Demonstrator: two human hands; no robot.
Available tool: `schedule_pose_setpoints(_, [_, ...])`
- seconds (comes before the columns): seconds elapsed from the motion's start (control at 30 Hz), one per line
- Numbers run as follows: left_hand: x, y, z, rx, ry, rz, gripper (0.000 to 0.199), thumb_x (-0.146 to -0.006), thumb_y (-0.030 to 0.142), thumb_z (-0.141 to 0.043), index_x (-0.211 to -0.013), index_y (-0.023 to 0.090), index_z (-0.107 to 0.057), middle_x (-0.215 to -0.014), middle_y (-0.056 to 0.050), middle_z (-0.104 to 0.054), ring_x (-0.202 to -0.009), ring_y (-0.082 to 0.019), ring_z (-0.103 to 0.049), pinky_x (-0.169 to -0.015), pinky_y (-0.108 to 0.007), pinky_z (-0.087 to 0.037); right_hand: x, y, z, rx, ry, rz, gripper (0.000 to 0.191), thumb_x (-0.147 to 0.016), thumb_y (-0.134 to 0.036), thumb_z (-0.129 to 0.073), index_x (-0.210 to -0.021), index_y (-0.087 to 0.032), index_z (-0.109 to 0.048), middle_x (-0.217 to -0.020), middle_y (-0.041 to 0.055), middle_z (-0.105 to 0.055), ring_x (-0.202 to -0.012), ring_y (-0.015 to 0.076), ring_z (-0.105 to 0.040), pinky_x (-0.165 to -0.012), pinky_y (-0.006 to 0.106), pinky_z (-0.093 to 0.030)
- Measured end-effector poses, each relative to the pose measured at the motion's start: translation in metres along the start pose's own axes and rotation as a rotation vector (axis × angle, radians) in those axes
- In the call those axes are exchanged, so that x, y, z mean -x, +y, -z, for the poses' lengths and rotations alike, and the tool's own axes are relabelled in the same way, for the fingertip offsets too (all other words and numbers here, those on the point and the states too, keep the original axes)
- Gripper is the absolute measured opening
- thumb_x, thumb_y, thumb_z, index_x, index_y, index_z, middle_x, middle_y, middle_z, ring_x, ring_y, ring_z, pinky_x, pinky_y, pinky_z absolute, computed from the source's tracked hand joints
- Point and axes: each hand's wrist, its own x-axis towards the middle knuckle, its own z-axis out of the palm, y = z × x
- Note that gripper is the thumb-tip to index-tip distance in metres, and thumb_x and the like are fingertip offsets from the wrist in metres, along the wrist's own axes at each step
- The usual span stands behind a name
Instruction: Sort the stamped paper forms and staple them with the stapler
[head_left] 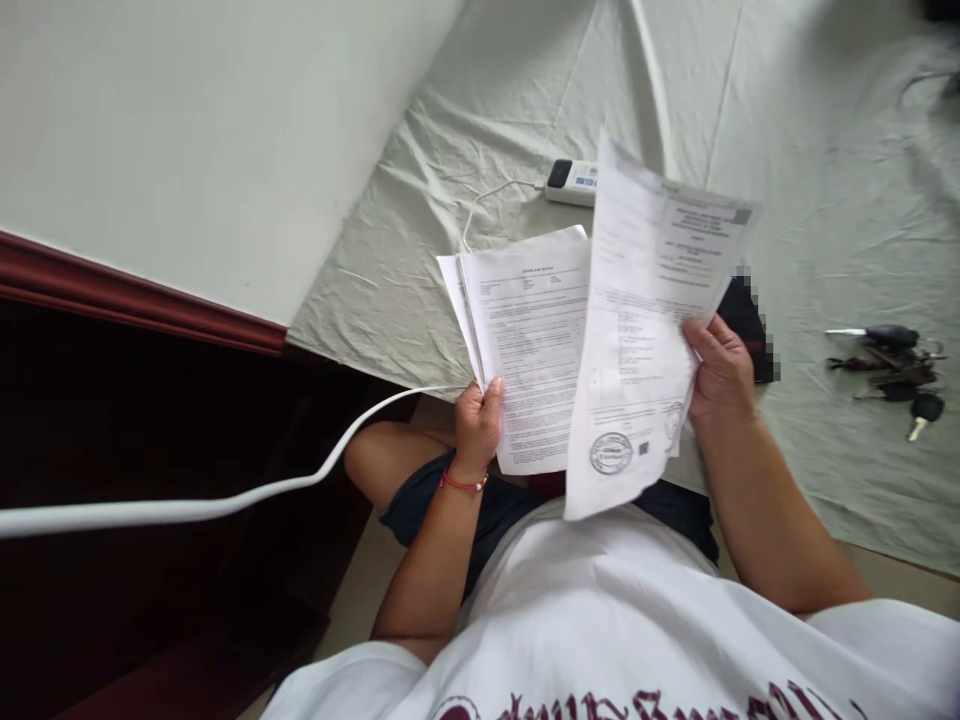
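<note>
My left hand [480, 425], with a red string at its wrist, grips the lower left edge of a stack of printed papers [536, 360], thumb on top. A stamped sheet [637, 350] is held at its right edge by my right hand [720, 370]; it is tilted and overlaps the stack's right side. A round ink stamp shows near its bottom, and another sheet's corner peeks out behind it. Both hands are closed on paper, over the near edge of the cloth-covered surface.
A white device with a cable [570, 182] lies behind the papers on the pale green cloth [810, 260]. A black item [750, 330], partly pixelated, is beside my right hand. Several keys [892, 370] lie at the right. A white cord [300, 480] crosses the left side.
</note>
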Motion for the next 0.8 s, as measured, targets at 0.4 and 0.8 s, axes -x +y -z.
schedule_pose_setpoints(0.4, [0.001,0.006,0.0,-0.035,0.025,-0.046,0.045,-0.085,0.057,-0.077,-0.104,0.016,-0.077,-0.103,-0.01,-0.082,-0.095,-0.026,-0.077,-0.084,-0.034,-0.059,0.007,0.015,0.0,0.733,-0.12,0.114,0.035,-0.083,-0.053,-0.078,-0.103,-0.025,-0.071,-0.087,0.0017,-0.075,-0.07,0.0198,-0.065,-0.063,0.035,-0.054])
schedule_pose_setpoints(0.8, [0.005,0.016,-0.002,0.247,0.086,0.036,0.046,-0.081,0.062,-0.078,-0.085,0.016,-0.078,-0.078,-0.005,-0.077,-0.071,-0.018,-0.071,-0.068,-0.027,-0.055,0.011,0.014,-0.001,0.56,-0.266,-0.002,0.029,-0.086,-0.045,-0.073,-0.102,-0.021,-0.078,-0.09,0.0026,-0.078,-0.082,0.0227,-0.07,-0.074,0.037,-0.056])
